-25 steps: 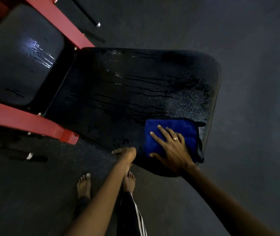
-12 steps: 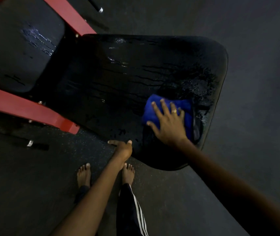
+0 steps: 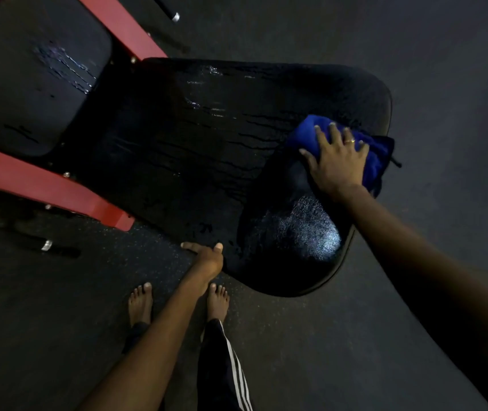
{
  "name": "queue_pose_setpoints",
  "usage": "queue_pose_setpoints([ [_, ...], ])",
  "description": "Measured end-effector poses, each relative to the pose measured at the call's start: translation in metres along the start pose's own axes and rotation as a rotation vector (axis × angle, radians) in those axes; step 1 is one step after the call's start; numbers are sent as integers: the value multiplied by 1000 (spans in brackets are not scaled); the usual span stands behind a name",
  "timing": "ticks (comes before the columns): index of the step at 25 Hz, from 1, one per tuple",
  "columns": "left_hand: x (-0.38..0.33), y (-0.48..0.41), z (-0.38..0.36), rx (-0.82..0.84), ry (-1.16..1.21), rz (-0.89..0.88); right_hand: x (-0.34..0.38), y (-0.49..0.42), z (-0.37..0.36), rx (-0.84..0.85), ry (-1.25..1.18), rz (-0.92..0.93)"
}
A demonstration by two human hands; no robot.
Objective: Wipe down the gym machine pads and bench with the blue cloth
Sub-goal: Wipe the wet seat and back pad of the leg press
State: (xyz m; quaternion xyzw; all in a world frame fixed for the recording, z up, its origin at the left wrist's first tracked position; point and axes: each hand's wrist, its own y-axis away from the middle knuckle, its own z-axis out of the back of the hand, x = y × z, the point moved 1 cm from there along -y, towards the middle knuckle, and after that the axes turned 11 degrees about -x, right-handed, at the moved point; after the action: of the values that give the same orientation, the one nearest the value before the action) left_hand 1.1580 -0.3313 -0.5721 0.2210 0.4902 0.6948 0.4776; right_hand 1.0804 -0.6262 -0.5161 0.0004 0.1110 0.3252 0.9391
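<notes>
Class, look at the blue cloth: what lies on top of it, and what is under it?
The right hand presses flat on the blue cloth, fingers spread. Under it is the wet black bench pad; the patch it covers is hidden.

Bare arms, one ringed hand, striped black trousers and bare feet are shown from above.
A thin gold-coloured ring [image 3: 350, 141] is worn on a finger of the right hand [image 3: 337, 161]. The left arm [image 3: 153, 345] and right arm [image 3: 414, 262] are seen uncovered to the near edge. A black trouser leg [image 3: 222, 351] is marked with three white stripes [image 3: 238, 372]; a dark hem [image 3: 136, 330] is seen above the left foot [image 3: 140, 304]. The right foot [image 3: 217, 301] is bare too.
</notes>
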Motion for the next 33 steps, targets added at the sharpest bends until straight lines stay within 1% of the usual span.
queue_pose_setpoints([
  [2, 0, 2, 1, 10, 3, 5, 38, 46, -3, 35, -39, 63],
  [5, 0, 3, 3, 44, 6, 8, 86, 141, -10, 113, -71, 335],
  [6, 0, 3, 4, 54, -1, 12, 89, 152, -13, 88, -49, 401],
  [8, -1, 2, 6, 67, -18, 25, 79, 121, -14, 82, -51, 484],
  [9, -2, 2, 6, 68, -26, 25, 70, 93, -14, 84, -29, 459],
  [10, -3, 3, 7, 59, -38, 15, 62, 59, -15, 77, -10, 395],
  [12, -1, 3, 7, 38, -51, 0, 45, 2, -15, 42, 0, 209],
  [13, 0, 2, 7, 33, -56, -2, 42, -12, -16, 9, -2, 134],
  [15, 0, 2, 9, 58, -41, 4, 58, -3, -17, -9, -35, 68],
  [16, -2, 5, 11, 85, -15, 18, 73, 21, -18, 10, -48, 82],
  [17, -2, 6, 13, 104, 15, 35, 89, 52, -18, 39, -66, 135],
  [20, 1, 13, 21, 116, 85, 43, 118, 155, -22, 158, -99, 454],
  [21, 2, 13, 21, 105, 94, 28, 118, 173, -25, 160, -86, 546],
  [22, 3, 17, 23, 90, 90, 2, 116, 177, -29, 148, -80, 614],
  [23, 4, 17, 21, 72, 91, -11, 113, 166, -30, 151, -69, 660],
  [24, 3, 17, 20, 61, 108, -19, 108, 141, -32, 107, -52, 681],
  [25, 3, 14, 16, 63, 139, -6, 101, 108, -33, 72, -32, 653],
  [26, 3, 10, 14, 65, 172, 9, 94, 70, -32, 71, -17, 571],
  [27, 5, 4, 11, 64, 163, 26, 84, 33, -27, 86, -1, 465],
  [29, 7, -12, 6, 79, 94, 25, 69, -16, -22, 3, 47, 286],
  [31, 10, -23, 0, 110, 84, 54, 73, -10, -22, -61, 45, 216],
  [32, 10, -29, -4, 126, 99, 70, 80, 12, -21, -67, 17, 227],
  [33, 9, -32, -8, 129, 106, 100, 85, 44, -19, -55, -19, 281],
])
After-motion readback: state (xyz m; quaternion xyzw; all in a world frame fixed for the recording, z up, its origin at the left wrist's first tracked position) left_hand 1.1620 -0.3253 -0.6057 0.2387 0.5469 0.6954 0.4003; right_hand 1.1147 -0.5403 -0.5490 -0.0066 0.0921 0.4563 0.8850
